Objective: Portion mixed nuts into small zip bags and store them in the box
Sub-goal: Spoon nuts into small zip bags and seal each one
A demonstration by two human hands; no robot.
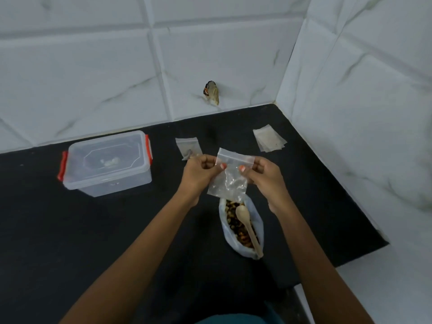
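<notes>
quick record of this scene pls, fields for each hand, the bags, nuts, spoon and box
left hand: pinches small zip bag at top left
right hand: pinches its top right
small zip bag: clear, looks empty, held above nut bag
nut bag: open on counter, mixed nuts inside
wooden spoon: lying in nut bag
box: clear, lid on, red clips, left of hands
spare bags: flat stack, far right

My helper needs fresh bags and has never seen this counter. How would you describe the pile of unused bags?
On the black counter, look to the far right corner where the tiled walls meet. The stack of empty zip bags lies flat there, fanned. Unlike the single bag further left and the held bag, it has several layers.
</notes>
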